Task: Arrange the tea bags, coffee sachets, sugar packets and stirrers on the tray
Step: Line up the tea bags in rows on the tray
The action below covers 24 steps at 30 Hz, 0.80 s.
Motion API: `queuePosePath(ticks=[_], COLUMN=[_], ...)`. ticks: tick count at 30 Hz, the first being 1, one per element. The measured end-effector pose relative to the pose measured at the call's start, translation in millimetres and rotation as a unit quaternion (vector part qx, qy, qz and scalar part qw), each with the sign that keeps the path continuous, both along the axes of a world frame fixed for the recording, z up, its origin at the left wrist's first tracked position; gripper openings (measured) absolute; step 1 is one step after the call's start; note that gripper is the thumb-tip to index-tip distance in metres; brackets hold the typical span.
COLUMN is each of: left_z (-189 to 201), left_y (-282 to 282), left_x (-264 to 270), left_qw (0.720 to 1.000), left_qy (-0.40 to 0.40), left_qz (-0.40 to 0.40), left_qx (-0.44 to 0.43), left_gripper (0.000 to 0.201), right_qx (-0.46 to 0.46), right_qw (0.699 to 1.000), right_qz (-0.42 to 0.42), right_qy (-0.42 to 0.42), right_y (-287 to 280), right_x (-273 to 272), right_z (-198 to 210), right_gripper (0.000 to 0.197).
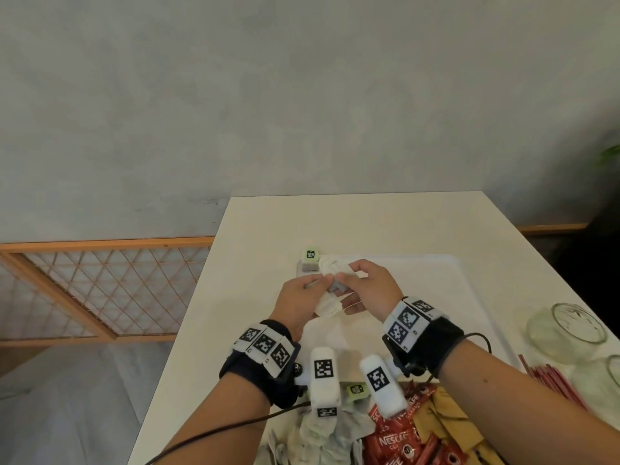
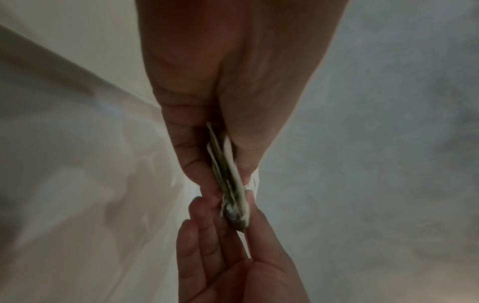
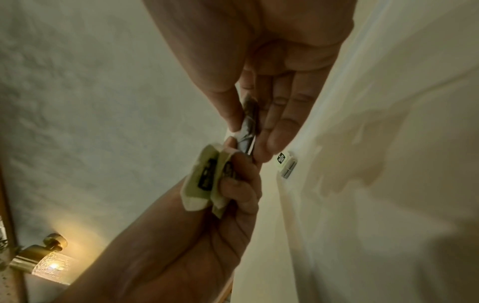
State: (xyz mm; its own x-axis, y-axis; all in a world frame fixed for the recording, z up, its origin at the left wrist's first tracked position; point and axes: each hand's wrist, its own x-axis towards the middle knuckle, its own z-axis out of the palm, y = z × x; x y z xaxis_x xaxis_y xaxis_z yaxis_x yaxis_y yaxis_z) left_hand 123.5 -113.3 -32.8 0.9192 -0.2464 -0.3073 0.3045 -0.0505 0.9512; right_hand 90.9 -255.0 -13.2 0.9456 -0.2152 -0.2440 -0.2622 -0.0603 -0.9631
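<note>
Both hands meet over the left part of the white tray (image 1: 436, 280). My left hand (image 1: 312, 286) grips a bunch of white tea bags (image 1: 327, 305) with green tags (image 3: 207, 178). With thumb and fingers my right hand (image 1: 349, 278) pinches one end of the same bunch (image 3: 249, 123). The left wrist view shows the bags edge-on (image 2: 228, 170) between the two hands. A small stack of tea bags with a green tag (image 1: 310, 260) lies at the tray's far left corner (image 3: 286, 164).
At the table's near edge lie a loose heap of tea bags (image 1: 322, 434), red coffee sachets (image 1: 396, 441) and brown sugar packets (image 1: 449, 427). Red stirrers (image 1: 553, 380) and two glass jars (image 1: 567, 327) sit to the right. A wooden lattice rail (image 1: 100, 290) runs left of the table.
</note>
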Motion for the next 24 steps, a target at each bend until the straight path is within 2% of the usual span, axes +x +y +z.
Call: queuePosePath(ticks=[6,8,10,12,15,17,20,24], left_z=[1,2,0,1,0,-1,-5,-9], left_y=[1,2,1,-2,-7,-10,-10,-9], left_x=[2,4,6,5,1,1,7,14], left_qw=[0.999,0.997,0.995,0.994,0.994,0.996,0.998,0.997], left_qy=[-0.019,-0.037,-0.052,-0.054,-0.046,-0.036,-0.028,-0.040], left_qz=[0.016,0.023,0.016,-0.002,-0.017,-0.012,-0.005,0.014], left_qx=[0.026,0.056,0.083,0.096,0.097,0.077,0.054,0.070], left_gripper=[0.019,0.027,0.034,0.030,0.044,0.042,0.035,0.042], right_qx=[-0.009,-0.064,-0.170,-0.271,-0.358,-0.378,-0.363,-0.386], right_qw=[1.000,0.996,0.982,0.960,0.930,0.918,0.918,0.899], right_qz=[-0.014,-0.051,-0.068,-0.037,0.036,0.074,0.127,0.187], right_qy=[-0.022,-0.040,-0.057,-0.062,-0.077,-0.090,-0.092,-0.087], right_y=[-7,-15,-25,-29,-20,-15,-13,-12], right_x=[-5,-4,-1,-1,-5,-8,-10,-7], right_z=[0,-4,-8,-9,-8,-9,-13,-18], right_gripper=[0.009,0.006,0.013,0.022,0.029,0.032,0.042,0.045])
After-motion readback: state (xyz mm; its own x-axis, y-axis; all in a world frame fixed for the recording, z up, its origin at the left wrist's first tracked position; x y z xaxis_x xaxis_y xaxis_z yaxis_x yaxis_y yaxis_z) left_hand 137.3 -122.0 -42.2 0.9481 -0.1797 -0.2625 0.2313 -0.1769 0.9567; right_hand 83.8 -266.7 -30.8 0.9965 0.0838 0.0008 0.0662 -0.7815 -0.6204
